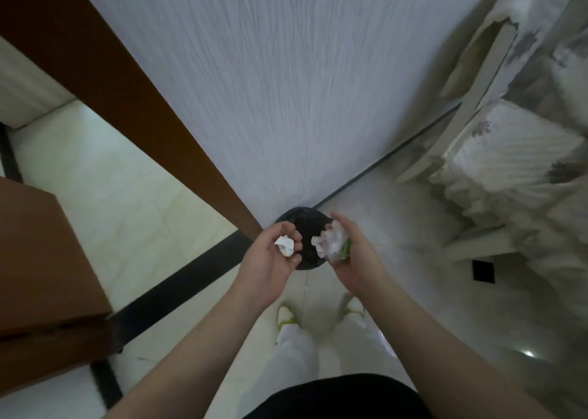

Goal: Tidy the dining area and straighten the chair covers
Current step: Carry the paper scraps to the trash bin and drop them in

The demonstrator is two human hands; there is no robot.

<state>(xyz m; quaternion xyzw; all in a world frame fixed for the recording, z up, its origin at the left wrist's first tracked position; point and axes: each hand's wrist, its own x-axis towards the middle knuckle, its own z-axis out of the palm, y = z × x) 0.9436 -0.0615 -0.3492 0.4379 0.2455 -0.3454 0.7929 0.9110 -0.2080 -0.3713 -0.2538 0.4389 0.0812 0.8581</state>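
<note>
Hands over bin | left hand (273, 256) cups a crumpled tissue (284, 245), right hand (353, 256) grips a wad of wrappers (332, 242), both above the black bin (307, 224) by the wall | rubbish gathered, not yet dropped | chair cover (509, 151) beyond looks rumpled, still to straighten

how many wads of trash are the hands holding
2. A small white tissue wad lies in the left hand; a larger crumpled wad is in the right hand, both above the dark bin. Any inside the bin are hidden.
</note>
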